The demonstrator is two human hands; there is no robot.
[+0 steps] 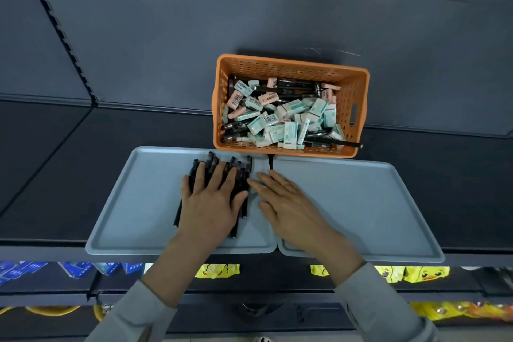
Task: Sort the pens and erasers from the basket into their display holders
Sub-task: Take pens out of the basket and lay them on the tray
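A perforated orange basket (358,86) of boxed erasers (288,125) stands beyond the smooth grey left tray (133,203) and right tray (361,203). The left hand (208,200), fingers spread, covers slim black pens (240,171) on the left tray; the right hand (286,208) lies beside them, fingers together.

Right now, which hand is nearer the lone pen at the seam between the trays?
Right. The right hand lies over that lone pen; the left hand presses the pile of pens in the left tray.

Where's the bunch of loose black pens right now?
Head view: the pens lie on the left tray's right half, under the left hand, just in front of the orange basket.
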